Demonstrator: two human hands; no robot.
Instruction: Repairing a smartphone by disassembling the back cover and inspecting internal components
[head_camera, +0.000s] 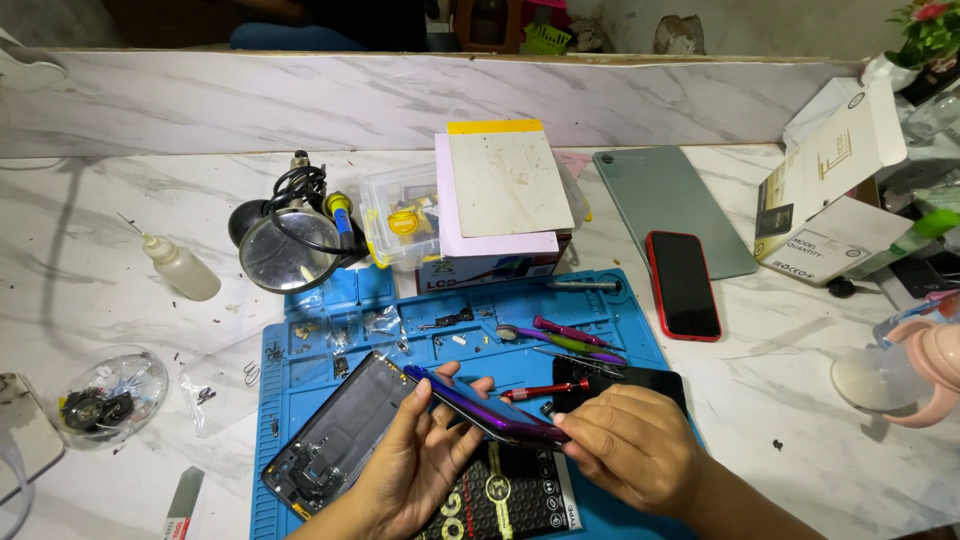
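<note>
The purple phone cover (490, 408) is in the lower middle of the frame, held between both hands above the blue mat (300, 400). Its long axis runs from upper left down to lower right. The left hand (425, 455) supports its upper left end with fingers curled under it, and the right hand (630, 445) pinches the lower right end. An open phone body (335, 435) lies just left of it on the mat, on the counter (800, 400).

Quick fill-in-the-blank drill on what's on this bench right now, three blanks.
Both hands, left hand and right hand, hold a ____ phone shell.
The work mat under them is ____.
The phone with the red edge lies face ____.
Missing words: purple; blue; up.
</note>
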